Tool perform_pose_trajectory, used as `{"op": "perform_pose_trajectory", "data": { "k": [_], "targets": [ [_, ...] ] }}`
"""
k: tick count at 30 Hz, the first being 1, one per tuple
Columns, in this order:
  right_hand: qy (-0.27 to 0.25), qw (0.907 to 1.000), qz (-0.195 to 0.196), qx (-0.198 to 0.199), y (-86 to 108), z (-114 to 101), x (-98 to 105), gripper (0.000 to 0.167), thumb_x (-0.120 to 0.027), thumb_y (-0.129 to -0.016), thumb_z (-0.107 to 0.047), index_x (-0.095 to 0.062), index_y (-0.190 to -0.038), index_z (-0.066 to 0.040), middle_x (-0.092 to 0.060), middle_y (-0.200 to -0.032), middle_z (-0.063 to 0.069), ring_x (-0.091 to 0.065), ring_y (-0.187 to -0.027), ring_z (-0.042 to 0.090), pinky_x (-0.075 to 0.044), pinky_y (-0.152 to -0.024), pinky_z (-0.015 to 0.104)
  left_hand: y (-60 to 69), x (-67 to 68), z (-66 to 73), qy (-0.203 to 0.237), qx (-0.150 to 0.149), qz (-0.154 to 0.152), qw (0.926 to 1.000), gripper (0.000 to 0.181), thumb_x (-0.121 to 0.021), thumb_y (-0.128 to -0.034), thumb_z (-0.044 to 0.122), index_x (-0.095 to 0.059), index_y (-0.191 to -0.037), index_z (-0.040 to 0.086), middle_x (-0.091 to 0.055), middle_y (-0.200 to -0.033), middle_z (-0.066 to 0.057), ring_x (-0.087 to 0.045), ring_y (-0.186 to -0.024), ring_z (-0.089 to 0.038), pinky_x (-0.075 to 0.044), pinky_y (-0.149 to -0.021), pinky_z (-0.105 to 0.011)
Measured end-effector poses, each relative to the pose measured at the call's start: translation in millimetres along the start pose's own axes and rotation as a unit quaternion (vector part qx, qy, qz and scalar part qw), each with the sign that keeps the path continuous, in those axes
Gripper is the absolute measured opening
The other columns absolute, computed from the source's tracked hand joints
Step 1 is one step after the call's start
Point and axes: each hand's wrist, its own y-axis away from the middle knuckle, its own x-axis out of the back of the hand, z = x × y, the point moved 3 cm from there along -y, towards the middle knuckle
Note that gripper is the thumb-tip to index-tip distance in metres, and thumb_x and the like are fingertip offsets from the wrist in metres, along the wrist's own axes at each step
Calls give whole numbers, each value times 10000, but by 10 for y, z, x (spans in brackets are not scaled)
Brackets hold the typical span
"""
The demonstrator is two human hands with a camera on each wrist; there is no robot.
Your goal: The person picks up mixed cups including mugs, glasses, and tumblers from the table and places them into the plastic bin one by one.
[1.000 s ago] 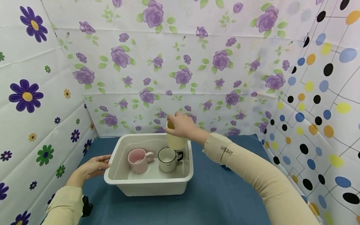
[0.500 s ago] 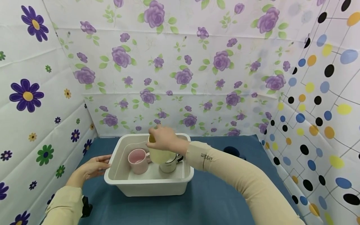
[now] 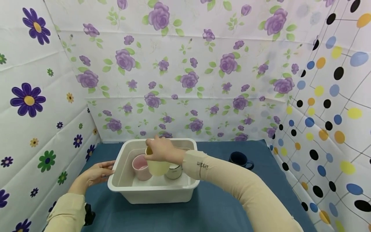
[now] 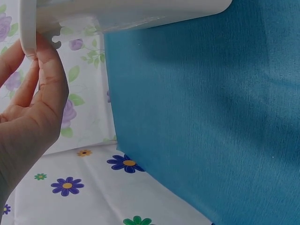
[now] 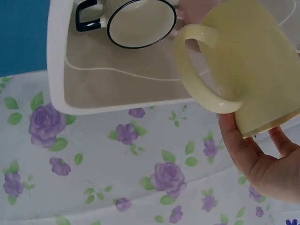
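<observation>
A yellow mug (image 3: 158, 167) hangs over the white tub (image 3: 153, 196), gripped at its rim by my right hand (image 3: 163, 150). In the right wrist view the yellow mug (image 5: 255, 65) shows its handle, with the right hand's (image 5: 267, 164) fingers at the rim. Inside the tub stand a pink mug (image 3: 141, 170) and a white mug (image 3: 174, 173) with a dark rim and handle, partly hidden by the right hand and yellow mug. My left hand (image 3: 94, 174) holds the tub's left rim; the left wrist view shows that hand (image 4: 37, 98) pinching the rim (image 4: 28, 28).
A dark blue mug (image 3: 239, 159) stands on the blue cloth (image 3: 220, 199) right of the tub, partly behind the right sleeve. A black object (image 3: 89, 215) lies by the left sleeve. Patterned sheets (image 3: 174, 64) enclose the back and both sides.
My right hand has carried the yellow mug left, from above the tub's right back corner to near the pink mug. The dark blue mug has come out from behind the sleeve. The left hand stays put.
</observation>
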Motion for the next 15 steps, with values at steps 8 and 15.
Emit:
{"op": "perform_pose_trajectory", "data": {
  "k": [8,15],
  "targets": [
    [49,9999,-11,151,-124,-112,-183,399,-607,-845,-516,-575,-1086,-200,-529,-864,-58,-485,-775,78,-382,-561,192,-15,14,2,27,-22,3,10000,730,-627,-893,87,-195,-1455,-87,-628,-1128,55,-600,-917,-76,-539,-863,-372],
    [-81,9992,-201,349,-226,-214,-424,409,-600,-841,-546,-579,-1091,-222,-517,-833,-81,-478,-794,69,-381,-583,205,-11,1,-23,17,20,63,10000,729,-638,-886,90,-213,-1453,-82,-634,-1142,25,-597,-916,-86,-539,-862,-384]
  ]
}}
